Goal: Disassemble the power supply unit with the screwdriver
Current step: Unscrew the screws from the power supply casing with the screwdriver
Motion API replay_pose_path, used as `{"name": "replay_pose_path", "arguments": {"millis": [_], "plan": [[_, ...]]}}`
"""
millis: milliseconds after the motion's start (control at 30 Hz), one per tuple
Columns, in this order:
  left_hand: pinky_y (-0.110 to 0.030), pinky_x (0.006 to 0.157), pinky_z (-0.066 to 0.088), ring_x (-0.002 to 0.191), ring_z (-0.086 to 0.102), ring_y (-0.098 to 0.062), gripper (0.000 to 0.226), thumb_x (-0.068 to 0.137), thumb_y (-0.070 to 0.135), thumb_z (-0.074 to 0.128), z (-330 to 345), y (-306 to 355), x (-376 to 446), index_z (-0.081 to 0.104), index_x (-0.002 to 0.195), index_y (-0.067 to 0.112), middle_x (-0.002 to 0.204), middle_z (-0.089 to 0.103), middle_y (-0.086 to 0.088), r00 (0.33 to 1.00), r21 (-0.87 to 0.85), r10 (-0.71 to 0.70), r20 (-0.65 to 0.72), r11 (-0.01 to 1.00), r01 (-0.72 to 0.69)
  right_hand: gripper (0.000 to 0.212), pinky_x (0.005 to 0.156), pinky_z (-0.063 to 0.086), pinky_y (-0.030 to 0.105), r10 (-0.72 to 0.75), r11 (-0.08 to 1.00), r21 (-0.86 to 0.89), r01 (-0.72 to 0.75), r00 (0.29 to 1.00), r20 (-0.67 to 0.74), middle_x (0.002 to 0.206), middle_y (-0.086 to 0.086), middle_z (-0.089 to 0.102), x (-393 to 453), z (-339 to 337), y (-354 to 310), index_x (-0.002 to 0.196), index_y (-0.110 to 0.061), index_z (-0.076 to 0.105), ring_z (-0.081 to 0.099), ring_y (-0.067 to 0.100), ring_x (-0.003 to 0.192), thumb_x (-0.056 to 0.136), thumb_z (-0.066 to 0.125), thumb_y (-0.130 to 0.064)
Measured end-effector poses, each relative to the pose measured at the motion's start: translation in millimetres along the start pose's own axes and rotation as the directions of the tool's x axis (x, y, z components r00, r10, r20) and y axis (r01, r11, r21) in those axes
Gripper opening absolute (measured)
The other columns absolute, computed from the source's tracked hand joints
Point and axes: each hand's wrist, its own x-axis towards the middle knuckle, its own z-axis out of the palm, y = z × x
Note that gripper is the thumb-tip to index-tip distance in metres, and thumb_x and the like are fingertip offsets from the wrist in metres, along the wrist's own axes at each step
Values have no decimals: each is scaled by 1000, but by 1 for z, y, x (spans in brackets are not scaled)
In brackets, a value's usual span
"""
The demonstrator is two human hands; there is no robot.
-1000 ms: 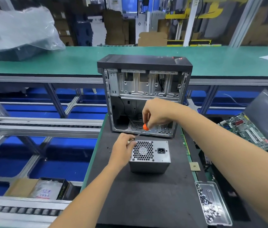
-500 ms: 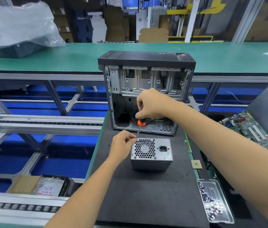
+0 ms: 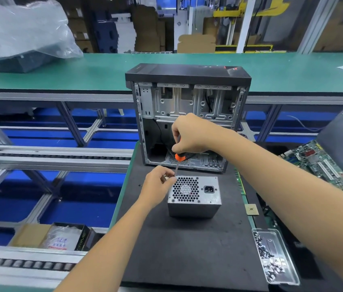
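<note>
While the power supply unit [image 3: 193,196] stands on the black mat of the desk [image 3: 187,249], just in front of the open computer case [image 3: 187,114], the right hand [image 3: 189,133] wraps its fingers round the screwdriver [image 3: 178,159], tip at the unit's far-left top corner. The left hand [image 3: 158,186] pinches there, apparently at a small screw. If the tip sits off-centre, it could slip out and strip the head, or the loosened screw could drop onto the mat.
</note>
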Motion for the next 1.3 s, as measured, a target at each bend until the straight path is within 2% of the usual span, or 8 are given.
{"name": "replay_pose_path", "arguments": {"millis": [200,400,533,667,767,833,1033,1300], "plan": [[-10,66,41,72,52,-4,7,87,18,66,3,2,4,62,84,22,81,56,12,997,118,79,-10,990,-77,27,50,36,27,-46,999,-9,46,996,75,70,17,63,10,-2,-12,83,5,65,46,21,61,78,59,-21],[-9,66,42,75,54,-2,14,87,17,66,4,1,6,60,80,27,83,57,11,998,118,66,-17,991,-64,21,51,40,26,-50,995,-82,63,987,152,75,12,69,17,-6,-9,81,-9,60,64,24,72,84,52,-28],[-7,66,40,74,53,-1,12,86,14,66,6,-1,10,60,79,22,81,55,12,998,147,54,-25,988,-50,17,49,32,31,6,988,-156,4,998,63,75,3,48,17,-8,-11,89,-14,41,49,18,63,94,41,-31],[-9,61,38,68,50,-1,18,87,12,64,6,0,15,53,76,22,78,51,11,999,167,40,13,985,-42,16,52,48,32,7,999,42,-9,999,44,81,7,62,18,-7,-12,92,-12,46,64,23,61,94,49,-27],[-8,60,38,65,48,2,21,88,12,63,5,-2,14,50,75,21,75,51,10,999,136,27,28,990,-30,24,44,48,23,55,966,249,-67,997,54,62,3,68,18,-6,-11,83,-7,55,67,19,48,85,63,-29],[-9,59,39,62,48,0,18,89,14,62,6,-3,14,51,76,21,74,53,9,999,117,7,41,993,-12,27,42,50,22,96,963,241,-121,989,111,42,0,62,18,-4,-12,74,-4,57,67,19,44,84,61,-29],[-11,53,40,55,47,0,22,90,18,61,5,-4,15,51,73,26,68,57,7,996,74,-48,69,996,43,38,47,54,25,121,963,218,-156,978,169,35,0,56,22,-1,-18,66,-4,56,63,21,38,89,55,-34],[-8,52,39,56,47,-5,18,90,15,61,7,1,13,52,75,22,73,61,1,995,88,-86,53,993,81,22,48,52,24,49,968,224,-111,963,266,63,12,70,29,-12,-8,76,-2,57,70,25,52,84,61,-22]]}}
